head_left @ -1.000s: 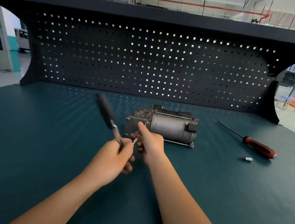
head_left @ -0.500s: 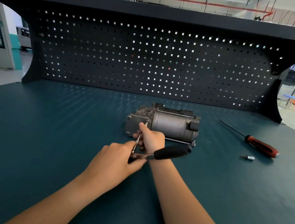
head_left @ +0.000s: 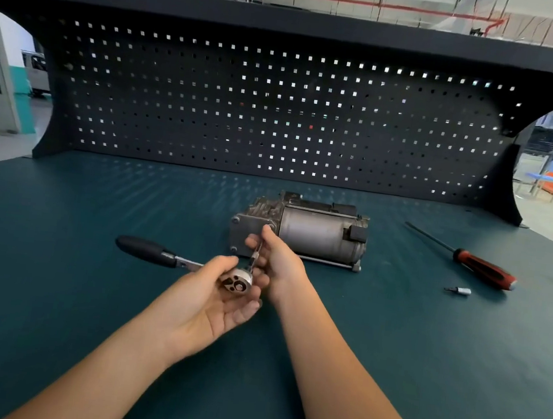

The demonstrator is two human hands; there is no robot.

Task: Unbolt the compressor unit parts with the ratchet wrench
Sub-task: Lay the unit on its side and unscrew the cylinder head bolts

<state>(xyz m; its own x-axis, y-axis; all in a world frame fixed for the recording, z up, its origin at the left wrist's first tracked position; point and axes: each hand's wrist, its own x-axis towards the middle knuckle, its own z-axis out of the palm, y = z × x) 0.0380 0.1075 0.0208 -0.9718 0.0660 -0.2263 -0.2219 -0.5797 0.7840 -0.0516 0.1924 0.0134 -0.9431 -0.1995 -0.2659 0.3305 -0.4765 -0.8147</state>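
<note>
Holding ratchet wrench (head_left: 159,254) head, left hand (head_left: 209,301) curls; right hand (head_left: 279,261) pinches extension (head_left: 256,253) touching compressor (head_left: 317,234).

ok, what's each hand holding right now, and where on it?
Left hand grips the ratchet wrench at its head, not the handle. Right hand pinches its extension bar by the compressor unit.

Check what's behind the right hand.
Behind the right hand: the compressor unit end plate, with the ratchet wrench extension running up to it. The fingers cover the extension's tip, so where it seats is hidden.
</note>
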